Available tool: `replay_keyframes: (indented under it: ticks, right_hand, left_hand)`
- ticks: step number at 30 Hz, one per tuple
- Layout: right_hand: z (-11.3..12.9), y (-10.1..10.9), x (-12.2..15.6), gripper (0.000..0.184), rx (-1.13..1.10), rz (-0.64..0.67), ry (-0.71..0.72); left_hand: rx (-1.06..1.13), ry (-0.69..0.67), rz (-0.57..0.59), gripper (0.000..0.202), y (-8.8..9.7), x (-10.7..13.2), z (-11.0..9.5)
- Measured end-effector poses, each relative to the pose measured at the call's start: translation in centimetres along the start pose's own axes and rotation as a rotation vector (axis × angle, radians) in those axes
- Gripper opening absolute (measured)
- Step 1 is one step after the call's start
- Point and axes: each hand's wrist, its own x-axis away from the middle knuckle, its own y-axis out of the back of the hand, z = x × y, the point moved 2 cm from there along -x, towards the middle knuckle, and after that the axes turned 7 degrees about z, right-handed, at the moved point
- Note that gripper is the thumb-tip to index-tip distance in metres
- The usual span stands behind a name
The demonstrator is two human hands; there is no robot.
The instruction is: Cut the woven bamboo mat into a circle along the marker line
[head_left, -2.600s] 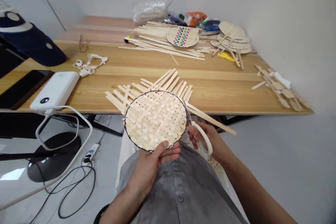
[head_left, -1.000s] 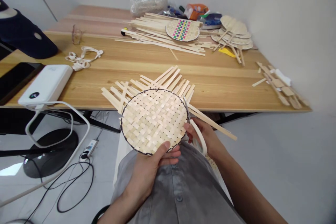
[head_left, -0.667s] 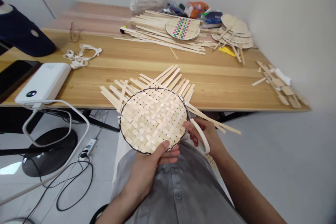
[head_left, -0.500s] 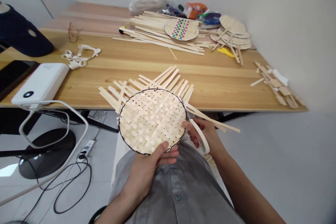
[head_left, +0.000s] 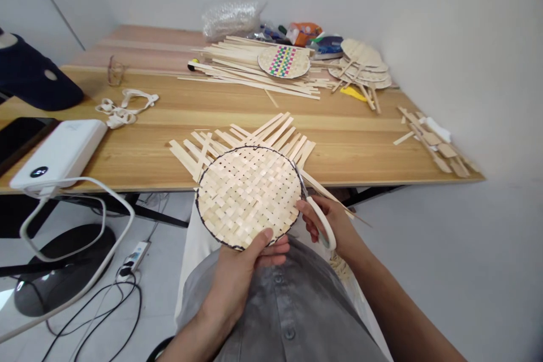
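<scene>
A round woven bamboo fan panel point(head_left: 250, 195) with a dark bound rim is held over my lap. My left hand point(head_left: 258, 249) grips its lower edge, thumb on top and fingers beneath. White-handled scissors point(head_left: 321, 220) are in my right hand point(head_left: 328, 218), closed around the handles. Their blades lie against the panel's right rim, among the strip ends there. Loose bamboo strip ends point(head_left: 280, 130) stick out past the rim along the top and upper left. A few strips point(head_left: 326, 189) slant down to the right, beyond the blades.
The wooden table point(head_left: 360, 153) bears loose bamboo strips point(head_left: 237, 70), a colour-patterned fan point(head_left: 284, 62), stacked fans point(head_left: 365, 62), wooden pieces point(head_left: 441, 144) and bubble wrap point(head_left: 231, 18). At left are a white power bank point(head_left: 61, 153) with a cable, a dark phone point(head_left: 23, 138) and a navy cap point(head_left: 38, 76).
The view has tilted, so the table sits lower in the picture. At the right, the long strips reach less far out, and one thin strip end hangs lower. Both hands keep their holds.
</scene>
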Motion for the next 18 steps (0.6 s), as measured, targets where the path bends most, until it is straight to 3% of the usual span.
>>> replay_keyframes:
  ticks: [6, 12, 14, 18]
  right_hand:
    - [1.0, 1.9, 1.2, 0.051, 0.025, 0.115, -0.018]
    - [1.4, 3.8, 3.7, 0.056, 0.088, 0.088, -0.118]
    - [1.2, 5.7, 4.7, 0.054, 0.132, 0.039, -0.157]
    - [0.6, 10.6, 7.5, 0.044, 0.314, -0.207, -0.226]
  left_hand:
    - [0.028, -0.013, 0.052, 0.03, -1.8, -1.8, 0.0]
    - [0.117, -0.028, 0.09, 0.03, -3.6, -3.4, 0.1]
    - [0.15, -0.034, 0.105, 0.028, -4.2, -3.8, 0.0]
    - [0.188, -0.085, 0.104, 0.026, -4.9, -4.6, -1.1]
